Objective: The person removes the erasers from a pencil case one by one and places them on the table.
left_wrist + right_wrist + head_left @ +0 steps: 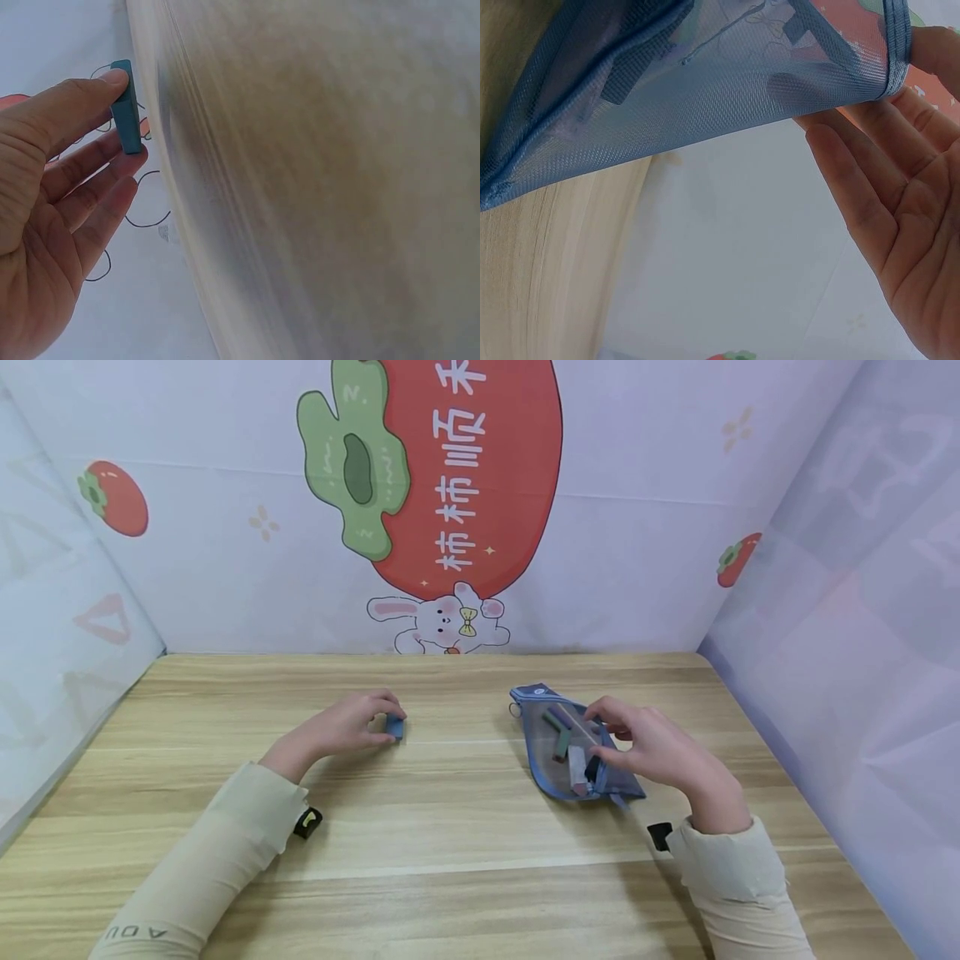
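Observation:
My left hand (341, 724) pinches a small blue rectangular block (395, 727) between thumb and fingers, close over the table. In the left wrist view this block (126, 120) looks teal and stands on edge, with the thumb at its upper end and fingertips at its lower end. On the right, my right hand (660, 747) pinches the edge of a blue mesh zip pouch (546, 779). Through the mesh show green pieces (561, 745), a pale block (577, 768) and a dark piece (592, 768). The right wrist view has the pouch edge (896, 52) between thumb and fingers.
A wood-grain table (450, 835) lies under both hands. White printed sheets form the back wall (637, 568) and both sides. Black straps show at the left cuff (307, 822) and the right cuff (660, 836).

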The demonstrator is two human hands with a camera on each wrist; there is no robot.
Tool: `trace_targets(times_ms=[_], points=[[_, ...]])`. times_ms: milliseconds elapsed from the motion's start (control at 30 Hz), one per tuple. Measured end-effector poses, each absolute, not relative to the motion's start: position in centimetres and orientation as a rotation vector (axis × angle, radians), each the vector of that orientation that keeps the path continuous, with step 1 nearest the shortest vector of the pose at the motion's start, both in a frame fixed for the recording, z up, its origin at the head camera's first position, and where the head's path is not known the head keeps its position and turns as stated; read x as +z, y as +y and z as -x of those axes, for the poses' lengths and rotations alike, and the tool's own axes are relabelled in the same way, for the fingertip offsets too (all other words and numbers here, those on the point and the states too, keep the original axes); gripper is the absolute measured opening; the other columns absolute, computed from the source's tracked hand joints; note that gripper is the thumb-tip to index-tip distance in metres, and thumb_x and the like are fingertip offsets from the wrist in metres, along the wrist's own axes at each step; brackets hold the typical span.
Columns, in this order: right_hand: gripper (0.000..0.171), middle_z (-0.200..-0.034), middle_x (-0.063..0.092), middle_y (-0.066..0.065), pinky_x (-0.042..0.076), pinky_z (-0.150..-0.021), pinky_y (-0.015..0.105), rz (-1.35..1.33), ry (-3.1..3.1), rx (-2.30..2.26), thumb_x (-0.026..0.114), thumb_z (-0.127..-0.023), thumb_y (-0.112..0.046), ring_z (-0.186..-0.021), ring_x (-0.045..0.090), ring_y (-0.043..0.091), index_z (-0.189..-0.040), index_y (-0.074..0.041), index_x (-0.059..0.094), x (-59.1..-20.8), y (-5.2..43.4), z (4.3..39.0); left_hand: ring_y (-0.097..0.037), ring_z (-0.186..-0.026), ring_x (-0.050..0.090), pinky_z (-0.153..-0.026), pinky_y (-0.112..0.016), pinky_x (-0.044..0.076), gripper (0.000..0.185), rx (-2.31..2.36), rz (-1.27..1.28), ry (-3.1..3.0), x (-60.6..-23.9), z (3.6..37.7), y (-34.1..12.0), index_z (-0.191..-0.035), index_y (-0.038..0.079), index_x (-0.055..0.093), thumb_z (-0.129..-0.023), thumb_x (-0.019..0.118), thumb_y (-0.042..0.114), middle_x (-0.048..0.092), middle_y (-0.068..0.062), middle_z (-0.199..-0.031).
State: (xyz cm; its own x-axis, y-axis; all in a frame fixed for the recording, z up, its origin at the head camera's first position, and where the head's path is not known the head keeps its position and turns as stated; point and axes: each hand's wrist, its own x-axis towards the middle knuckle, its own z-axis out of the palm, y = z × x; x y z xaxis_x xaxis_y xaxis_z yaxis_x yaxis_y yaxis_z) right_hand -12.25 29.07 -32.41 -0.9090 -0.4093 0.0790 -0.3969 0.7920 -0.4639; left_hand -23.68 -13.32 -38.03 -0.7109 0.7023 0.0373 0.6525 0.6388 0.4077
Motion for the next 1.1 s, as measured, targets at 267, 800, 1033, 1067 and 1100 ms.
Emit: trace_targets(times_ms=[267,800,1033,1067,1100], points=[[0.033,-0.103,0.070,0.008,0.056,-0.086,0.050,0.655,2.949,-0.761,0.073,-0.089,-0.012,-0.095,0.068,0.024,-0.119,-0.012,0.060,-32.38,29.28,12.38,-0.025,-0.106,0.062,-0.098,-0.044,0.051,0.031,0.570,-1.133,2.726,-38.07,23.87,-13.11,-0.113,0.003,0.072,-0.084,0.079,0.012,0.064,-0.010,-0.116],[0.033,-0.098,0.069,0.003,0.056,-0.083,0.049,0.655,2.967,-0.756,0.074,-0.088,-0.012,-0.093,0.068,0.023,-0.118,-0.011,0.061,-32.58,29.47,12.18,-0.021,-0.098,0.061,-0.092,-0.041,0.053,0.030,0.522,-1.146,2.699,-38.07,23.73,-12.72,-0.111,0.003,0.073,-0.084,0.079,0.012,0.065,-0.009,-0.111],[0.033,-0.098,0.070,0.004,0.056,-0.085,0.051,0.654,2.969,-0.761,0.074,-0.088,-0.011,-0.096,0.070,0.026,-0.118,-0.012,0.061,-32.56,29.47,12.18,-0.020,-0.095,0.060,-0.090,-0.041,0.053,0.030,0.495,-1.154,2.708,-37.79,23.61,-12.56,-0.111,0.002,0.073,-0.083,0.079,0.010,0.065,-0.009,-0.110],[0.033,-0.099,0.070,0.005,0.056,-0.086,0.051,0.656,2.965,-0.764,0.074,-0.088,-0.012,-0.097,0.070,0.026,-0.118,-0.012,0.060,-32.55,29.47,12.19,-0.020,-0.095,0.060,-0.090,-0.040,0.053,0.029,0.490,-1.158,2.709,-37.81,23.63,-12.57,-0.111,0.003,0.073,-0.083,0.079,0.010,0.065,-0.009,-0.110],[0.033,-0.100,0.070,0.005,0.056,-0.086,0.051,0.658,2.963,-0.767,0.074,-0.088,-0.012,-0.097,0.070,0.027,-0.118,-0.012,0.060,-32.53,29.47,12.20,-0.020,-0.095,0.060,-0.090,-0.040,0.053,0.030,0.486,-1.159,2.709,-37.81,23.64,-12.58,-0.111,0.003,0.073,-0.083,0.079,0.009,0.065,-0.008,-0.109]])
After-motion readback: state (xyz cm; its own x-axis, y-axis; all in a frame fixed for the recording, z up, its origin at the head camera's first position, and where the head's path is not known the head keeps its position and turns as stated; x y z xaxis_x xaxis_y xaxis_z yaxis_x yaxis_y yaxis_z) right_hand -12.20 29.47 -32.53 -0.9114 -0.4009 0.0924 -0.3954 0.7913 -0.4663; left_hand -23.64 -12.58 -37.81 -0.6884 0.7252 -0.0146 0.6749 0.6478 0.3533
